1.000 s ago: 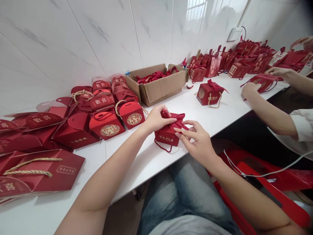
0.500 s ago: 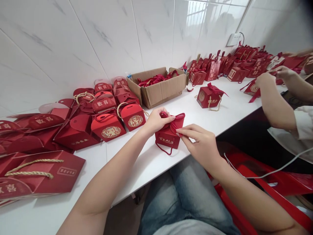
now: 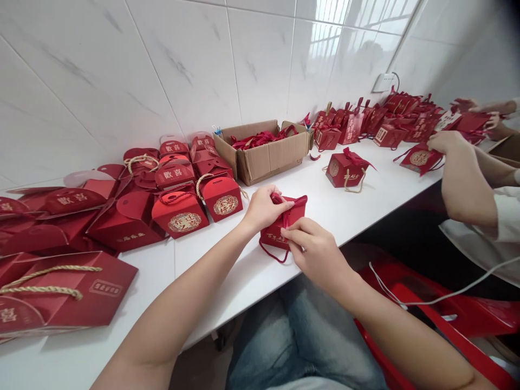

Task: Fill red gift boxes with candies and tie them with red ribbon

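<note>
A small red gift box (image 3: 271,237) with gold lettering and a dark red cord handle stands near the front edge of the white table (image 3: 227,276). Across its top runs a dark red ribbon (image 3: 299,202), gathered into a bow. My left hand (image 3: 266,210) pinches the ribbon at the box's upper left, thumb pointing right. Lower down at the front, my right hand (image 3: 314,246) has thumb and fingertips closed on a hanging part of the same ribbon. My fingers hide the middle of the bow.
Red boxes (image 3: 174,214) crowd the left side. A cardboard carton (image 3: 272,158) of red ribbons stands by the wall. Right of it sits a bowed box (image 3: 347,169). At far right, another person's hands (image 3: 450,143) handle a red box (image 3: 418,157), near more boxes (image 3: 390,132).
My right hand has moved left and slightly down, drawing the ribbon across the box front. My left hand keeps its pinch. The view has tilted up slightly.
</note>
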Available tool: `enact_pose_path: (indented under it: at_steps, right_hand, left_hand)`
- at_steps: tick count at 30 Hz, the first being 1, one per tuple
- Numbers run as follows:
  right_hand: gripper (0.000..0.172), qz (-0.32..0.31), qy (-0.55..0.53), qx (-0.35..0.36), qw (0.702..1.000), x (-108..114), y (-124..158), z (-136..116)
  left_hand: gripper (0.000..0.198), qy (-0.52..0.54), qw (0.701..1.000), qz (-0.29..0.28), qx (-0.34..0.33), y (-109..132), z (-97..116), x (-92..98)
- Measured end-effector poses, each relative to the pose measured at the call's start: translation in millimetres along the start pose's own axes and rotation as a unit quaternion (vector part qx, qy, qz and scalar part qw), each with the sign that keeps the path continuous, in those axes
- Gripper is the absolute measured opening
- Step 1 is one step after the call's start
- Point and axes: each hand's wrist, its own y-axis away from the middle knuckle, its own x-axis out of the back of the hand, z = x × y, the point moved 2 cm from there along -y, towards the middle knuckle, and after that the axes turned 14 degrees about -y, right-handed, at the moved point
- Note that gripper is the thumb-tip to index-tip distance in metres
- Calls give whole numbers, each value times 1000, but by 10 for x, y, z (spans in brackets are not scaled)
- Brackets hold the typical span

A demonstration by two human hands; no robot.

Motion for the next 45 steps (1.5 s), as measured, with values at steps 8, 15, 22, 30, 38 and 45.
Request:
enact_pose_path:
  at_steps: [8,15,22,30,38,45]
  right_hand:
    - [11,-12,-111,12,994,187,-55,16]
    - [22,42,-62,-37,997,458,-283,473]
    - [23,-55,-140,-61,987,297,-394,753]
    - [19,-176,-195,-81,961,312,-475,798]
    - [17,-189,-185,-51,963,345,-471,872]
    - [18,-179,-186,-11,966,357,-397,913]
  left_hand:
    - [30,-6,999,-28,-37,-23,-17,54]
    - [40,68,993,-94,6,-28,-15,124]
    - [43,150,978,-133,56,-49,-30,154]
    - [43,192,967,-157,60,-25,-18,157]
    - [56,213,961,-170,52,-23,-26,128]
    - [54,222,957,-175,65,-41,-78,106]
